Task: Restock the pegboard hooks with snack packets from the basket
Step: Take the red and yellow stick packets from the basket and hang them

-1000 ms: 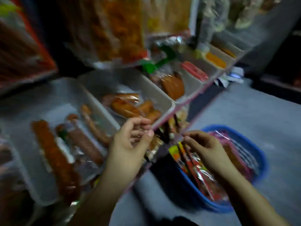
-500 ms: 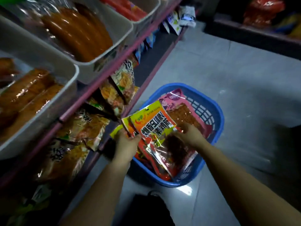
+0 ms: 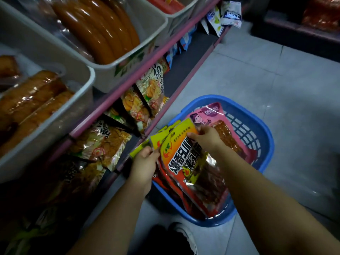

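Now, both hands reaching over the blue basket [image 3: 265, 144] on the floor [image 3: 276, 80]. Left hand [image 3: 145, 162] pinching the yellow top edges of several packets [image 3: 160, 138]; right hand [image 3: 206, 138] curling round the top of the front yellow-and-red packet [image 3: 182, 162]. Pink packet [image 3: 211, 113] lying in the basket behind. More packets [image 3: 147, 92] hanging under the shelf rail [image 3: 128, 81], just left of the basket.
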